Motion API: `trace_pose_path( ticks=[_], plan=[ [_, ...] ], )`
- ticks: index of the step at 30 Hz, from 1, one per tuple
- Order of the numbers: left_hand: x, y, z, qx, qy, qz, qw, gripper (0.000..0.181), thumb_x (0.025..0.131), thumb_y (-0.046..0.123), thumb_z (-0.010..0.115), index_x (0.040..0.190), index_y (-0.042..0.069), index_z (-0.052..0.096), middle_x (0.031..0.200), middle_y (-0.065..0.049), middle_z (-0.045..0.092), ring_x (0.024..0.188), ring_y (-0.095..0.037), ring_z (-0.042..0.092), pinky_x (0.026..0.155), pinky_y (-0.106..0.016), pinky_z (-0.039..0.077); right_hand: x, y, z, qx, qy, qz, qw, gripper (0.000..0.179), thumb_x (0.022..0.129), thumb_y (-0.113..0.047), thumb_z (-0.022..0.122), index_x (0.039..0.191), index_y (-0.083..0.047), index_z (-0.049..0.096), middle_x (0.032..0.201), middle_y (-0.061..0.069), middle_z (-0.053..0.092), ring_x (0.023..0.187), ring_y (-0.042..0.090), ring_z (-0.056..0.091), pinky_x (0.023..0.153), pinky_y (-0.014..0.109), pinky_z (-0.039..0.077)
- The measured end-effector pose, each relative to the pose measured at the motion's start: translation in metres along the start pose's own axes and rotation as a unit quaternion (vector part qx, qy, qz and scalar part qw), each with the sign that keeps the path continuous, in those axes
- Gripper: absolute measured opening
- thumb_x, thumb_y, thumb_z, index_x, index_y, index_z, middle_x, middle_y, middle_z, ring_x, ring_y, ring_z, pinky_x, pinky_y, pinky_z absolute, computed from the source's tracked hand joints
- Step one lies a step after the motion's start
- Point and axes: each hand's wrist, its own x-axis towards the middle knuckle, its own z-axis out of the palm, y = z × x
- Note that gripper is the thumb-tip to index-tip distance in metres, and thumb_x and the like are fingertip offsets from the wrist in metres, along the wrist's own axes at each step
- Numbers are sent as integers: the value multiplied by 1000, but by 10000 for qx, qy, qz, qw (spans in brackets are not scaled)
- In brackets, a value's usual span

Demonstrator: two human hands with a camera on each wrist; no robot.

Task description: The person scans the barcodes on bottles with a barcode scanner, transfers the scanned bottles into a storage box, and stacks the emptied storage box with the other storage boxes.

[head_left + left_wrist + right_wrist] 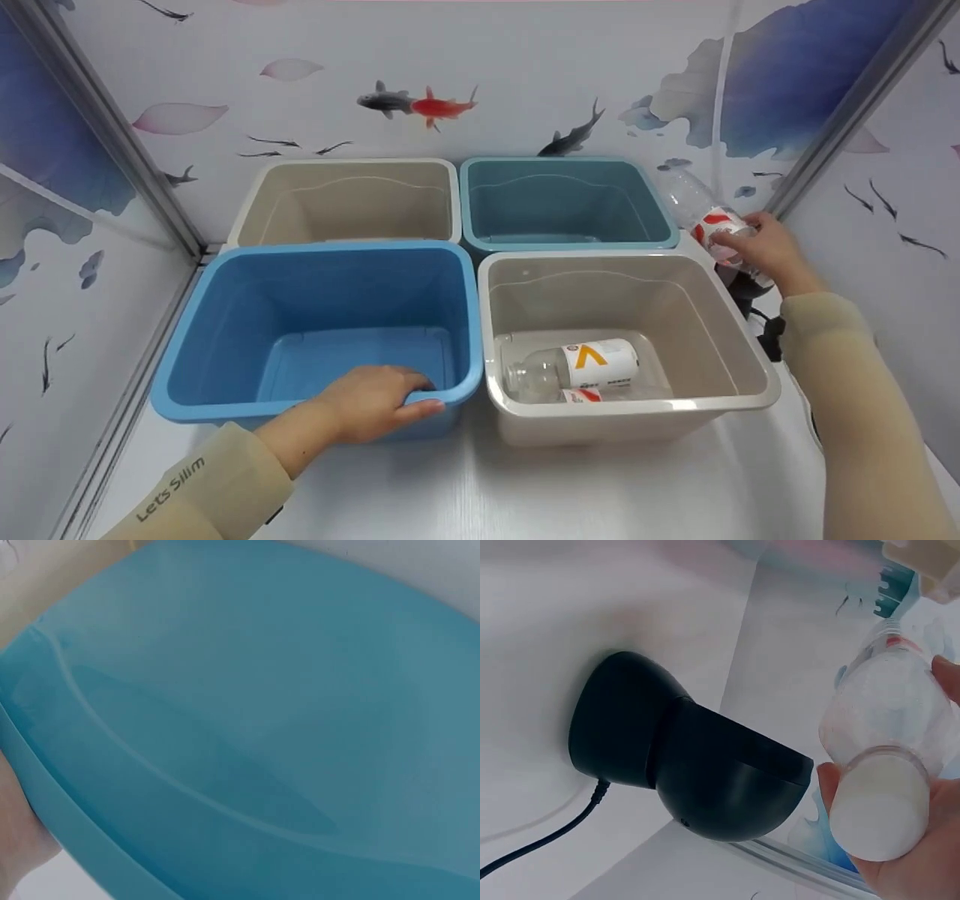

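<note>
My left hand [367,405] grips the front rim of a blue plastic tub [315,409] near its right corner. The left wrist view looks into that tub [285,690], its curved wall filling most of the picture. Out to the right, my right hand [776,251] holds a clear plastic bottle [694,199] with a red-and-white label, tilted beside the teal tub's right corner. Its white cap [881,806] shows near my palm in the right wrist view. In the front beige tub [634,407], a clear bottle [540,375] with a white label and orange mark lies on its side, partly covering another red-and-white label [581,395].
Behind stand another beige tub [345,169] and a teal tub [555,169], all four packed close together. A black rounded device [727,772] with a cord is beneath my right hand. Printed panels with metal edge strips [112,135] enclose the white table [480,495].
</note>
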Motion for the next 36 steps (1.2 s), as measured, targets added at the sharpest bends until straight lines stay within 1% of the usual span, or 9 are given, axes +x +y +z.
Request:
trace_pose_path(
  ticks=[2,7,12,16,19,25,27,28,36],
  plan=[
    [0,0,0,-3,0,2,10000,55,94,54,42,121,9,61,116,-6,66,107,-24,61,94,-47,47,1,1,2,-154,77,-6,9999,99,80,-64,57,144,2,20,137,32,33,115,45,37,100,59,37],
    [0,-1,0,-3,-7,13,10000,55,94,53,42,120,9,61,115,-6,66,107,-24,61,94,-46,47,4,3,6,-843,242,-184,9960,93,80,-59,62,142,0,26,134,32,36,112,46,37,98,63,36],
    [-2,-1,0,81,28,144,9999,55,95,53,41,120,8,61,117,-6,65,109,-24,60,93,-45,47,8,3,8,-1539,402,-551,9857,84,81,-53,63,137,2,33,131,34,36,113,49,34,93,68,33],
    [-2,-1,0,82,4,173,9998,57,95,54,40,121,8,60,119,-6,64,111,-25,60,93,-45,47,9,4,9,-2021,478,-781,9751,76,81,-46,65,134,2,36,125,34,37,111,49,33,87,68,36],
    [-2,-2,0,56,-29,134,9999,57,95,53,40,122,7,60,119,-7,64,111,-25,59,94,-45,46,8,4,9,-2474,435,-990,9629,70,81,-38,66,133,1,38,124,33,37,109,48,32,83,68,38],
    [-1,-2,0,43,6,128,9999,54,95,51,42,122,7,60,118,-7,65,110,-25,60,95,-46,46,8,1,8,-3559,171,-1492,9224,61,81,-26,64,132,-1,43,127,31,41,112,48,36,80,67,41],
    [-1,-2,0,49,23,137,9999,55,95,52,41,122,7,60,118,-7,65,110,-25,60,95,-46,46,8,-1,9,-3724,158,-1609,9139,57,82,-25,61,132,-2,45,127,30,44,113,48,38,80,67,41],
    [-1,-2,0,42,26,138,9999,55,95,52,41,122,7,60,117,-7,65,110,-25,60,95,-46,46,8,-2,9,-3759,166,-1646,9118,57,82,-24,61,132,-2,45,126,29,44,113,47,38,80,67,41],
    [-2,-1,-1,54,9,157,9999,57,95,53,40,122,7,60,117,-7,65,109,-25,60,94,-46,47,8,-4,10,-3756,253,-1768,9094,56,80,-24,62,130,-2,47,123,28,47,110,46,41,81,64,43]
  ],
)
